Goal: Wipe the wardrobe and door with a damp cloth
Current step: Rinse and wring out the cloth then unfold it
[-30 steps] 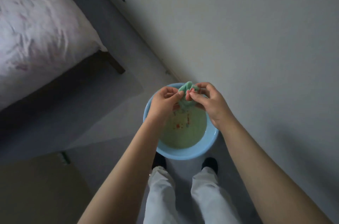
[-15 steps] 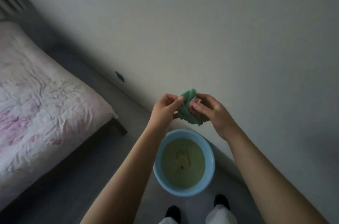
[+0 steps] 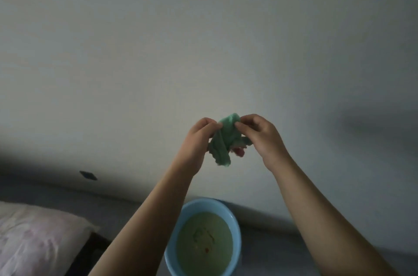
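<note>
**Green cloth held up in 2 hands before the pale surface**

The left hand [image 3: 199, 140] and right hand [image 3: 260, 138] both pinch the bunched green cloth [image 3: 224, 140] between thumb and curled fingers [image 3: 243, 125]. It hangs twisted between them, above the blue basin [image 3: 235, 226] of murky water on the floor. A bed [image 3: 34, 237] lies at lower left.

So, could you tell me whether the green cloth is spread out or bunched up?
Bunched: the green cloth hangs twisted between both hands.
</note>
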Action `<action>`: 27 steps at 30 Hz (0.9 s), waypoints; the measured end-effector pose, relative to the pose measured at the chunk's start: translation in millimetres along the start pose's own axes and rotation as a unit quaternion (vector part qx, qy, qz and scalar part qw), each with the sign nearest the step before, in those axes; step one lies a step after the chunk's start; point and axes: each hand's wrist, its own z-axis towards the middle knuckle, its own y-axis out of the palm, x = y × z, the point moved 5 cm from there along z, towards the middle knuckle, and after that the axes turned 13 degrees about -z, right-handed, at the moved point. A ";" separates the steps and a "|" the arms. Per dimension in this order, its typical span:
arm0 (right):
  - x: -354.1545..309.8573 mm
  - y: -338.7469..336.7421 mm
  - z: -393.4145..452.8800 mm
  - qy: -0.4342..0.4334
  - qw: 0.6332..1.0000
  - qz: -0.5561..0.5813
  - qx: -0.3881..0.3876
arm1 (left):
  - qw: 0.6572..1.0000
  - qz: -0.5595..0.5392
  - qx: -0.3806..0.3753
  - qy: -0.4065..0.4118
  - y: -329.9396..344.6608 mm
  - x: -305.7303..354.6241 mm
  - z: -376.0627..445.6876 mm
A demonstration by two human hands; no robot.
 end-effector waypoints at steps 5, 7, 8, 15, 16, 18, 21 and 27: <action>-2.4 -106.0 -26.5 -0.023 0.994 -0.042 0.099 | 0.994 0.044 -0.096 0.008 97.2 1.6 -3.3; -0.2 -146.7 -40.0 -0.028 0.985 -0.078 0.149 | 0.988 0.069 -0.133 0.025 137.2 -1.6 -7.2; 3.3 -175.9 -52.8 -0.027 0.978 -0.099 0.181 | 0.984 0.073 -0.158 0.028 166.9 -5.5 -12.6; 39.3 -337.8 -140.4 -0.007 0.937 -0.179 0.300 | 0.927 0.122 -0.355 -0.026 338.2 -55.8 -58.2; 43.4 -358.7 -153.2 -0.001 0.934 -0.184 0.305 | 0.912 0.120 -0.391 -0.043 363.3 -64.2 -65.9; 51.7 -399.6 -179.4 0.008 0.926 -0.197 0.320 | 0.884 0.115 -0.451 -0.055 411.3 -78.5 -84.2; 62.1 -457.5 -216.9 0.012 0.914 -0.208 0.350 | 0.870 0.096 -0.479 -0.063 477.8 -100.1 -106.0; 80.1 -554.7 -275.1 0.042 0.882 -0.218 0.415 | 0.785 0.144 -0.588 -0.128 595.8 -135.1 -126.7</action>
